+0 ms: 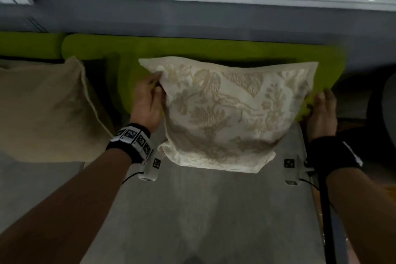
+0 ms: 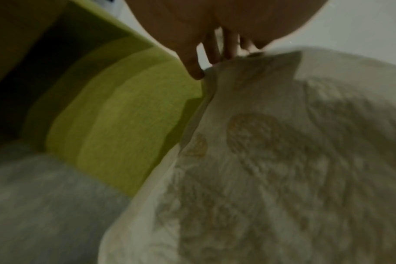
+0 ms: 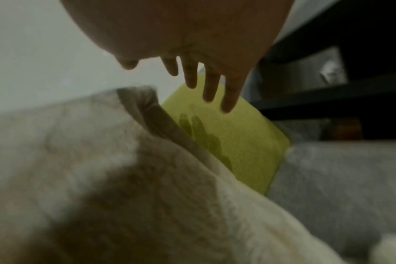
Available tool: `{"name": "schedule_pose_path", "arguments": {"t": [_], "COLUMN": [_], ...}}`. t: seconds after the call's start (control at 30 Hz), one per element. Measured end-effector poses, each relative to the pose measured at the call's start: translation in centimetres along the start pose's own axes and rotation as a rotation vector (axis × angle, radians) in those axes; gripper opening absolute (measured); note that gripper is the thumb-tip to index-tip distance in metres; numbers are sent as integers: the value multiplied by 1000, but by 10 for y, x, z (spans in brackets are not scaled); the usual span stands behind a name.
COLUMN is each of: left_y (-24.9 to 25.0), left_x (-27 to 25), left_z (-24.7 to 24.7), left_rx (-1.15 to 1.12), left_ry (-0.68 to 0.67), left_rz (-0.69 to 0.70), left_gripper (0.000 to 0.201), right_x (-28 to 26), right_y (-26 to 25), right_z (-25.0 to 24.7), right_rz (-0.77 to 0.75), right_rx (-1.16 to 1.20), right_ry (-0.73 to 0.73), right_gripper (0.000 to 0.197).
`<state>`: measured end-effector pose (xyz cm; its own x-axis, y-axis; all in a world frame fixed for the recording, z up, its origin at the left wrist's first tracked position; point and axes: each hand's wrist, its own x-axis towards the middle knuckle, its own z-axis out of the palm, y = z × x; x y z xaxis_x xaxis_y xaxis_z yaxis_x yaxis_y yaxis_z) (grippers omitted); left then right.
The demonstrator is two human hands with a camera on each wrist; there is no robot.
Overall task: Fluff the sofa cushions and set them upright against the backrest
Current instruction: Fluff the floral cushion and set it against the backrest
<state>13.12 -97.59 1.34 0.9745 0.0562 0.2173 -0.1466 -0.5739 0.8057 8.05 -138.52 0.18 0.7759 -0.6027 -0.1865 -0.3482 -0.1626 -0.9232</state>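
A cream cushion with a beige plant pattern (image 1: 231,113) stands on the grey sofa seat (image 1: 203,210) and leans on the lime-green backrest (image 1: 192,49). My left hand (image 1: 157,84) pinches its upper left edge, thumb on the front and fingers behind. The left wrist view shows those fingertips (image 2: 215,60) on the edge of the cushion (image 2: 283,160). My right hand (image 1: 322,100) is beside the cushion's right edge. Its spread, straight fingers (image 3: 211,89) hang above the cushion (image 3: 102,169) and in front of the backrest (image 3: 237,139), apart from both.
A plain beige cushion (image 1: 42,109) leans at the left, on the neighbouring seat. Behind the sofa runs a grey wall (image 1: 214,15) with a white ledge above. A dark rounded object (image 1: 389,103) stands past the sofa's right end.
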Motion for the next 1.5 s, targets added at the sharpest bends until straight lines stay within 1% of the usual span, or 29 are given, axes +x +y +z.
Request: {"name": "schedule_pose_path", "arguments": {"t": [0.03,0.07,0.1,0.13,0.17,0.2,0.23,0.27,0.33,0.4,0.43,0.53,0.6,0.67,0.77,0.8,0.83,0.9,0.93,0.97,1.03,1.1,1.13,1.23,1.3,1.33,1.4,1.43,1.5], "left_y": [-10,-20,-28,-32,-34,-33,-33,-33,-33,-39,-43,-46,-43,-40,-35,-35,-34,-31,-25,-17,-1,9,12,18,21,22,23,23,24], "left_x": [-2,-2,-3,-6,-8,-11,-13,-15,-17,-16,-16,-17,-17,-17,-23,-25,-28,-34,-36,-37,-39,-43,-46,-50,-47,-44,-37,-35,-37], "left_z": [-1,-2,-2,-2,-1,2,5,8,12,12,10,4,6,12,19,17,13,6,4,5,12,21,23,19,20,21,26,29,33], "left_rx": [-41,-84,-135,-183,-192,-199,-210,-236,-267,-137,-78,-108,-155,-232,-344,-388,-436,-493,-490,-493,-480,-443,-442,-430,-390,-373,-345,-325,-275], "left_ry": [81,98,45,-66,-206,-328,-382,-369,-249,-164,-125,-18,6,-41,-190,-203,-206,-227,-256,-297,-423,-477,-451,-274,-201,-188,-184,-168,-136], "left_rz": [-122,-257,-358,-403,-411,-397,-391,-400,-458,-454,-445,-465,-493,-548,-619,-631,-640,-633,-613,-587,-513,-432,-428,-449,-442,-450,-468,-472,-467], "left_gripper": [39,47,56,64,66,63,55,46,25,8,4,14,12,13,10,9,16,54,71,78,83,90,93,92,92,93,95,95,92], "right_x": [-5,-9,-16,-22,-27,-31,-33,-34,-32,-26,-22,-11,-4,0,-6,-13,-19,-39,-50,-59,-70,-78,-80,-84,-80,-77,-77,-79,-86], "right_y": [7,16,21,24,27,29,29,27,25,26,26,23,23,26,28,27,29,29,27,25,23,22,21,20,22,22,15,13,12], "right_z": [-4,-6,-5,-2,1,4,6,8,10,6,4,-2,-2,0,0,0,-2,-7,-8,-7,0,5,5,3,4,7,13,15,18], "right_rz": [86,148,181,192,180,162,153,144,112,92,84,52,43,56,87,113,138,156,154,139,84,-33,-91,-251,-331,-323,-215,-207,-352], "right_rx": [163,249,258,223,180,150,146,138,82,14,-15,-137,-183,-195,-189,-127,-34,144,195,211,209,195,192,155,107,57,-113,-180,-233], "right_ry": [8,-37,-108,-184,-244,-278,-279,-253,-178,-123,-85,4,24,31,5,8,2,-49,-124,-215,-358,-389,-377,-274,-230,-213,-180,-176,-192], "right_gripper": [64,52,38,28,24,24,24,23,20,15,14,29,30,30,29,35,46,73,86,91,78,70,71,77,83,90,104,104,97]}}
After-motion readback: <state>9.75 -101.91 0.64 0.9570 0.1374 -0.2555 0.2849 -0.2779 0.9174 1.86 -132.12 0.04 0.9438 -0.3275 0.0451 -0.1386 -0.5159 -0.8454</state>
